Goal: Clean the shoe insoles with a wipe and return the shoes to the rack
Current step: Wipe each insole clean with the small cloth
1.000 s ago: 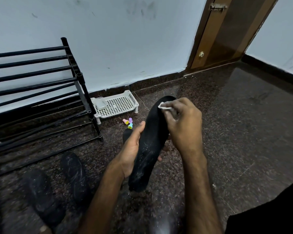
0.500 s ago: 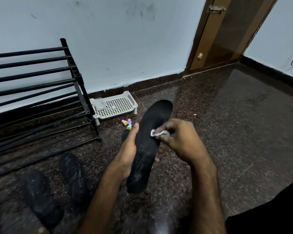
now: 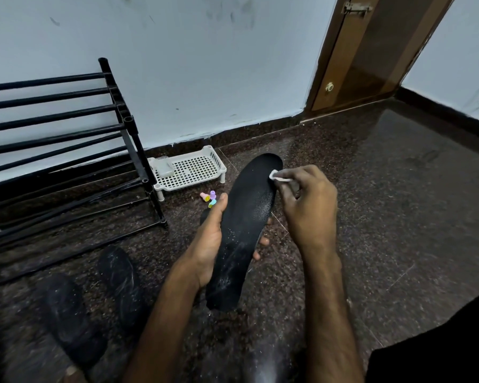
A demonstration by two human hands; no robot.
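the left hand (image 3: 208, 244) grips a black insole (image 3: 246, 222) from beneath, held above the dark granite floor (image 3: 371, 217). the right hand (image 3: 307, 205) pinches a white wipe (image 3: 277, 176) against the insole's toe end. a black shoe rack (image 3: 67, 134) stands to the left.

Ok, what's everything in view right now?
insole: one, black, centre, gripped mid-length
wipe: one, white, on the insole's far end
shoe rack: one, black, left, against the wall
dark footwear: two pieces, black, floor lower left, blurred
tray: one, white, floor beside the shoe rack
small box: one, clear, in the tray
small caps: a few, pink, purple, teal, floor near the tray
door: one, brown, upper right
left hand: grips the insole
right hand: pinches the wipe
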